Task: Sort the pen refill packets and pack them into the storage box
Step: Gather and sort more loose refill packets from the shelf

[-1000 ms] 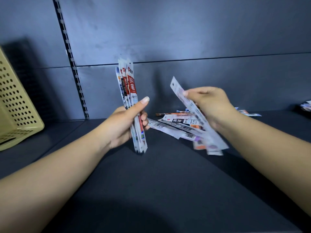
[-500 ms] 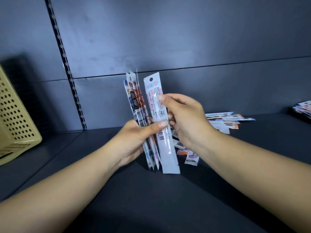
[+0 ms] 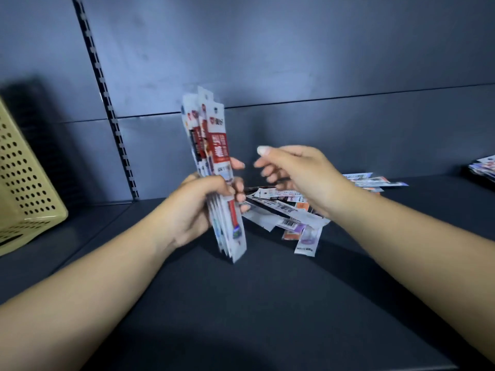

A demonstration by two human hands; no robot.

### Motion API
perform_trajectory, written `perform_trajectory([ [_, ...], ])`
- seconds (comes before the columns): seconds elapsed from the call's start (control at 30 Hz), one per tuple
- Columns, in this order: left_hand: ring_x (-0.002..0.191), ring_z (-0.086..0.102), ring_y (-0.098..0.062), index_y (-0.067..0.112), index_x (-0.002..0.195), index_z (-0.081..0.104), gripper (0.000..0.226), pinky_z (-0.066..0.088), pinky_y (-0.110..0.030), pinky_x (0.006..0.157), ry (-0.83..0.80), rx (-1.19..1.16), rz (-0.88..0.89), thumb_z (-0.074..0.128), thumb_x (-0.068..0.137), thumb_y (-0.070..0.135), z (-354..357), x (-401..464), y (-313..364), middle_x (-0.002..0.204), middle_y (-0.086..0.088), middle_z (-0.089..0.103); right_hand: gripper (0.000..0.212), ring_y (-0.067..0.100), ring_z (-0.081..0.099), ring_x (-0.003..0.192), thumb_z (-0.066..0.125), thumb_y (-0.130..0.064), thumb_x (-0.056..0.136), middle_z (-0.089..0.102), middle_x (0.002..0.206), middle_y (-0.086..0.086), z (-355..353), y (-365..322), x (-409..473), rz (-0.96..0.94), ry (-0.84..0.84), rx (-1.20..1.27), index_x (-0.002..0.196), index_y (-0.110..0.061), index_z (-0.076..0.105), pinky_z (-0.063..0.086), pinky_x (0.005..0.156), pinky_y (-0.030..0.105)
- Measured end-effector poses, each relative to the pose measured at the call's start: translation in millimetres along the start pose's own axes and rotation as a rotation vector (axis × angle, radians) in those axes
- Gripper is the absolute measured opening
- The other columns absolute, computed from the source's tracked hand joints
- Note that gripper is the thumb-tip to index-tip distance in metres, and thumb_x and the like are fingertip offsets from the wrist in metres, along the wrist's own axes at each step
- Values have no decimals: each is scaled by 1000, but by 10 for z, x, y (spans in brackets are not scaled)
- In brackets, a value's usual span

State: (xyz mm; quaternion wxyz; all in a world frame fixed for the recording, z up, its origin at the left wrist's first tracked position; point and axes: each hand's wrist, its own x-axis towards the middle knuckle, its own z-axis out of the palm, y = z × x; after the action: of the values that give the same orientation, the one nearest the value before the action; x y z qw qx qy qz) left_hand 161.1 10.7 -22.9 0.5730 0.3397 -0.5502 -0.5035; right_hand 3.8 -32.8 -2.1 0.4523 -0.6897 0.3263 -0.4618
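My left hand [image 3: 198, 207] grips an upright bundle of several pen refill packets [image 3: 217, 156], white with red and black print, held above the dark shelf. My right hand [image 3: 292, 172] hovers just right of the bundle, fingers loosely curled, holding nothing. Behind and below it a loose pile of refill packets [image 3: 289, 212] lies on the shelf, partly hidden by my right wrist. A yellow perforated storage box [image 3: 24, 183] stands tilted at the far left.
The dark shelf surface [image 3: 267, 303] stretches toward me. A few more packets [image 3: 375, 180] lie farther back on the right, and another stack [image 3: 484, 167] sits at the right edge. A slotted upright rail [image 3: 107, 103] runs down the back wall.
My right hand brought a white packet against the bundle, released it into my left hand's grip, and has drawn back to the right, now holding nothing. The bundle is thicker.
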Motion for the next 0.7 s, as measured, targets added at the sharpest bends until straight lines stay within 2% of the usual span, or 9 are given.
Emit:
perform_trajectory([
  [0.1, 52, 52, -15, 12, 85, 59, 41, 52, -26, 56, 66, 37, 76, 38, 53, -4, -103, 26, 7, 54, -3, 54, 15, 8, 52, 68, 62, -31, 83, 61, 72, -4, -199, 180, 62, 21, 11, -364, 77, -18, 67, 41, 62, 18],
  [0.2, 52, 52, -16, 12, 85, 58, 41, 52, -27, 57, 107, 65, 64, 38, 53, -3, -202, 50, -39, 53, -3, 54, 24, 12, 52, 79, 63, -40, 80, 61, 83, -1, -271, 390, 87, 162, -50, -579, 89, -18, 69, 40, 64, 22],
  [0.3, 52, 55, -15, 13, 86, 57, 40, 53, -30, 62, 121, 79, 21, 38, 53, -1, -292, 63, -46, 53, -2, 55, 35, 18, 54, 99, 62, -56, 72, 61, 91, 0, -153, 515, 126, 139, -93, -811, 81, -23, 67, 43, 84, 28],
  [0.37, 51, 53, -15, 13, 85, 57, 38, 52, -30, 62, 115, 60, 21, 38, 54, 0, -319, 63, -19, 53, -1, 52, 38, 19, 40, 121, 58, -62, 71, 54, 114, 1, -23, 517, 129, 68, -111, -919, 86, -28, 67, 33, 98, 33],
  [0.47, 48, 46, -13, 14, 82, 58, 33, 49, -26, 57, 123, 40, 33, 40, 56, 1, -335, 66, 12, 51, 1, 47, 48, 22, 26, 131, 52, -64, 75, 43, 132, 1, 84, 539, 125, 100, -192, -1105, 103, -27, 64, 24, 103, 37],
  [0.53, 47, 45, -12, 15, 82, 57, 31, 47, -24, 55, 131, 48, 25, 43, 58, 3, -349, 76, 9, 51, 2, 46, 46, 22, 28, 131, 53, -61, 77, 45, 132, 2, 71, 581, 154, 131, -184, -1157, 105, -25, 63, 26, 102, 38],
  [0.6, 47, 45, -11, 16, 82, 57, 30, 47, -22, 53, 129, 64, 7, 44, 59, 4, -366, 90, -4, 51, 3, 46, 40, 12, 44, 120, 58, -56, 77, 55, 121, 1, 4, 596, 186, 147, -131, -1089, 99, -23, 65, 32, 97, 35],
  [0.67, 47, 45, -11, 16, 83, 57, 30, 46, -21, 53, 128, 74, -16, 44, 59, 5, -391, 97, -23, 51, 3, 46, 29, 2, 59, 84, 63, -52, 75, 61, 96, -1, -54, 572, 185, 186, -96, -937, 86, -24, 64, 39, 85, 31],
  [0.7, 47, 45, -11, 15, 84, 57, 29, 47, -22, 53, 132, 64, -23, 44, 59, 5, -402, 100, -33, 51, 3, 47, 24, 8, 57, 74, 66, -48, 75, 60, 83, -3, -74, 556, 176, 196, -66, -840, 78, -25, 60, 42, 78, 29],
])
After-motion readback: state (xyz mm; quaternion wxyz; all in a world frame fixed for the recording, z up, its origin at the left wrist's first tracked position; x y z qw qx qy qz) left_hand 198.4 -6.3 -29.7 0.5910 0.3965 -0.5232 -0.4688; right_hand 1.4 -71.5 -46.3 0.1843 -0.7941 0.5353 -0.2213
